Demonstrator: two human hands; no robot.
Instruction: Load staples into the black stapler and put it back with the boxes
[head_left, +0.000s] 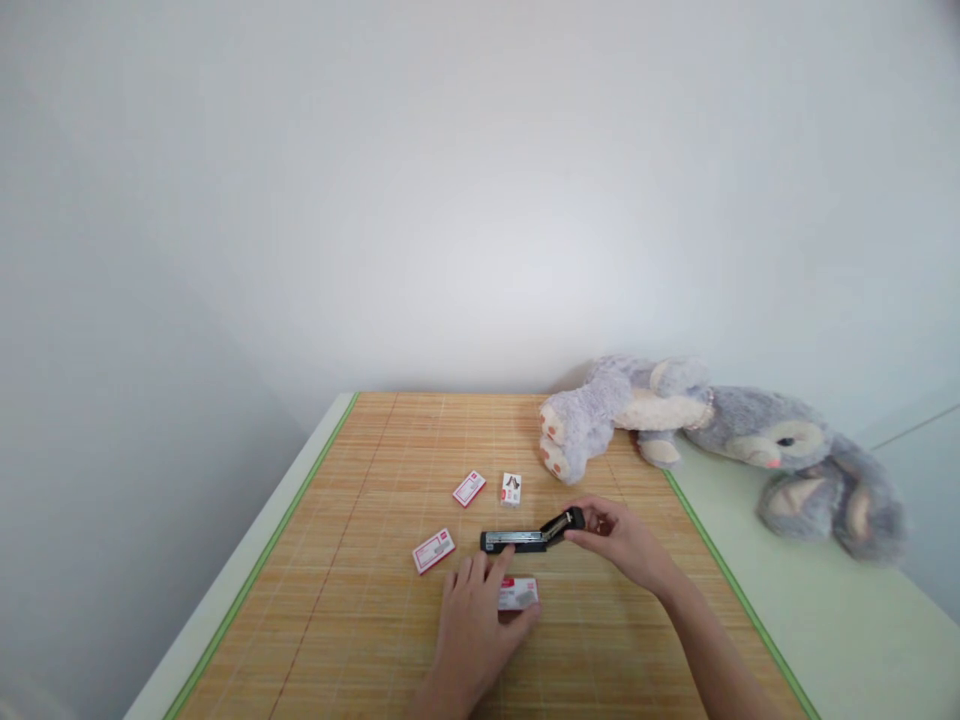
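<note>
A black stapler (517, 541) lies on the bamboo mat, its top lifted back to the right so that the metal staple channel shows. My right hand (619, 540) is closed around the end of the raised top, thumb below and fingers behind. My left hand (478, 615) rests on the mat with fingers apart, its index fingertip against the stapler's base. Between that hand's thumb and index finger lies a red and white staple box (519, 594), partly covered; the thumb tip is at its lower right corner.
Two more red and white boxes lie left of the stapler, one nearer (433, 551) and one farther (469, 488). A small white box (511, 488) with a stapler picture stands beyond it. A grey plush rabbit (637, 410) sprawls across the back right, over the green-edged mat (360, 600).
</note>
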